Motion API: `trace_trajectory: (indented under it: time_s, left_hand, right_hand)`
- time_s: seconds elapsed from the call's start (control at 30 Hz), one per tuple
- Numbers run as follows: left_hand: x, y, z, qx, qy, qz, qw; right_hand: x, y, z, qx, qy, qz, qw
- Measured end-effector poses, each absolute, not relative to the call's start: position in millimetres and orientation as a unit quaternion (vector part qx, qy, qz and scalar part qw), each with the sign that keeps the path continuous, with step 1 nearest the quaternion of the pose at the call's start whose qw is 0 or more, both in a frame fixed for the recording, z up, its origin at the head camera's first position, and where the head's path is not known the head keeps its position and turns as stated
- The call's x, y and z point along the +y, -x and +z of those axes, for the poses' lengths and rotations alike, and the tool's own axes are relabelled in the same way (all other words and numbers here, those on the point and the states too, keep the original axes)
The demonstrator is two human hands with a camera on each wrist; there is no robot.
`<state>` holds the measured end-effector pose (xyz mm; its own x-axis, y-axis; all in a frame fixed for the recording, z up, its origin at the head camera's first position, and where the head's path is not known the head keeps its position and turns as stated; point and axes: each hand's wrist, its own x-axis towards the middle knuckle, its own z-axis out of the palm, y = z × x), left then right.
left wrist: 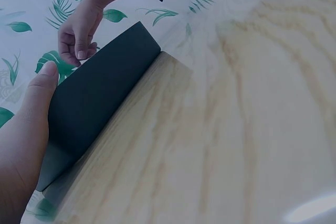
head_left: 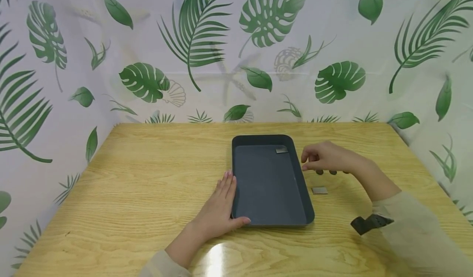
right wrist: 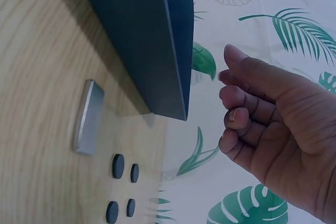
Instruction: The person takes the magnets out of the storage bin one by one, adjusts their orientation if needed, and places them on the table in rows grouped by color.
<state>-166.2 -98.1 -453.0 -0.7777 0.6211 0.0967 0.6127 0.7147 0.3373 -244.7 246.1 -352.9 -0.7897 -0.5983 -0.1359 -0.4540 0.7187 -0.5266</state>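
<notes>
A dark grey rectangular tray [head_left: 269, 186] lies on the wooden table, long side running away from me. My left hand [head_left: 218, 213] rests against its near left corner, fingers straight along the left wall and thumb at the near rim. Inside the tray, at the far right, is a small flat silver block [head_left: 281, 150]. Just outside the right wall hovers my right hand [head_left: 325, 155], its fingers loosely curled; nothing shows between them in the right wrist view. A second silver block [head_left: 319, 190] lies on the table below that hand. Several small black discs [right wrist: 118, 166] sit near it.
The wooden table [head_left: 155, 178] extends to both sides of the tray. A white backdrop [head_left: 214, 100] printed with green leaves stands along its far edge and sides. A dark strap [head_left: 371, 222] is on the right sleeve.
</notes>
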Motion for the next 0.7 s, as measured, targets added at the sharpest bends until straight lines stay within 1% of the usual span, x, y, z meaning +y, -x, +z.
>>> trace_trajectory:
  time_s: [0.2,0.43,0.7]
  left_hand:
    - [-97.7,166.6,-453.9,0.926,-0.335,0.175,0.005]
    - [-96.8,165.9,-454.0,0.927,-0.33,0.175,0.012]
    - [-96.3,165.6,-451.9,0.928,-0.327,0.178,0.02]
  right_hand:
    - [234.3,247.8,-346.6,0.912,0.313,-0.23,0.131]
    - [221.6,257.1,-342.9,0.906,0.34,-0.226,0.113]
    - [204.7,272.8,-339.7,0.908,0.312,-0.244,0.14]
